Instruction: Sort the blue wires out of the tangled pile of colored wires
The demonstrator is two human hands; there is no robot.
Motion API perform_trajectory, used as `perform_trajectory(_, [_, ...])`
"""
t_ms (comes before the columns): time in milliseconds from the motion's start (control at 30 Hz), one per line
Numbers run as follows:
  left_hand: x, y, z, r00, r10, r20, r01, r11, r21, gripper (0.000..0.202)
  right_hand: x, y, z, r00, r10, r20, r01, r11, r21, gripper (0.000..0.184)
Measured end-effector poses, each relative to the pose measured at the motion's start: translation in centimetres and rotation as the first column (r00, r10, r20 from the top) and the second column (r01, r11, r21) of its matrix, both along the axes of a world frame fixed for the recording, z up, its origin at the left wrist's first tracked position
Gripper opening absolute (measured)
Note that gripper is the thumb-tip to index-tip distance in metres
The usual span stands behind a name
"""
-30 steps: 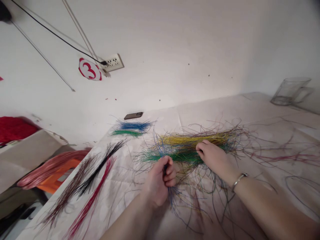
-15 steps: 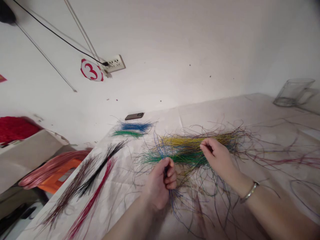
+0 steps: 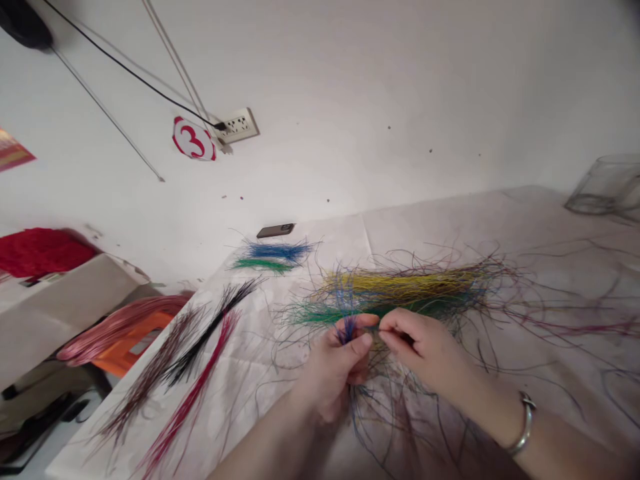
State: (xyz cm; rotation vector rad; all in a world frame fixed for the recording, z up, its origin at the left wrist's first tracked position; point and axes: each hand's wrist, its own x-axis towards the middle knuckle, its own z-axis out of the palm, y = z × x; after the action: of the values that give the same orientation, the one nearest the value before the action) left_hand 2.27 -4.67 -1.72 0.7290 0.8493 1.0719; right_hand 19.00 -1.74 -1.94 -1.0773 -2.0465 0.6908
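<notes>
My left hand (image 3: 345,357) is closed round a bunch of thin blue wires (image 3: 346,293), whose ends stick out above and below the fist. Right beside it, my right hand (image 3: 415,343) pinches thumb and forefinger together near the left fingertips; whatever lies in that pinch is too fine to make out. Behind both hands spreads a loose heap of wires, with yellow wires (image 3: 415,283) on top and green wires (image 3: 320,312) along the near left. Tangled dark strands hang toward the front below my hands.
Sorted blue (image 3: 280,251), green (image 3: 263,265), black (image 3: 215,330), red (image 3: 200,390) and brown wire bundles (image 3: 150,380) lie left. A phone (image 3: 276,231) rests by the wall, a glass mug (image 3: 603,187) at far right. Pink wire (image 3: 120,327) lies over an orange stool (image 3: 133,343).
My right hand has come left and down from the yellow wires to meet my left hand. The left hand has turned and risen slightly, still holding the blue wires. The view has shifted a little.
</notes>
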Motion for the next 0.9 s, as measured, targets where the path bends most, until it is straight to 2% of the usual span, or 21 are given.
perform_trajectory(67, [0.1, 0.0, -0.1, 0.999, -0.009, -0.038, 0.009, 1.000, -0.004, 0.032, -0.3, -0.3, -0.1, 0.999, 0.020, 0.032, -0.019, 1.000, -0.018, 0.014])
perform_trajectory(200, [0.1, 0.3, -0.3, 0.995, 0.076, -0.063, -0.076, 0.997, -0.008, 0.028, -0.6, -0.2, -0.4, 0.997, 0.033, 0.065, -0.031, 0.999, -0.034, 0.013])
perform_trajectory(333, [-0.2, 0.7, -0.4, 0.987, 0.160, -0.010, -0.160, 0.987, -0.026, 0.032, -0.4, 0.4, -0.8, 0.995, 0.050, 0.092, -0.045, 0.998, -0.053, 0.012])
perform_trajectory(500, [-0.6, 1.5, -0.3, 0.943, 0.321, 0.091, -0.320, 0.947, -0.024, 0.030, 0.1, 1.1, -1.2, 0.996, 0.025, 0.091, -0.021, 0.998, -0.052, 0.011])
perform_trajectory(633, [-0.8, 1.8, -0.1, 0.916, 0.374, 0.147, -0.374, 0.927, -0.031, 0.030, 0.8, 1.8, -1.3, 0.994, -0.110, 0.019, 0.109, 0.993, 0.049, 0.011])
perform_trajectory(733, [-0.8, 1.7, 0.1, 0.900, 0.409, 0.151, -0.407, 0.912, -0.045, 0.031, 1.8, 2.9, -1.8, 0.969, -0.244, -0.041, 0.248, 0.960, 0.134, 0.011])
perform_trajectory(833, [-0.6, 1.5, 0.4, 0.897, 0.417, 0.146, -0.410, 0.909, -0.071, 0.032, 2.9, 4.2, -2.7, 0.943, -0.332, 0.003, 0.327, 0.931, 0.164, 0.010])
perform_trajectory(900, [-0.6, 1.4, 0.5, 0.910, 0.385, 0.157, -0.373, 0.923, -0.097, 0.032, 3.4, 5.0, -3.4, 0.933, -0.349, 0.087, 0.336, 0.932, 0.133, 0.011])
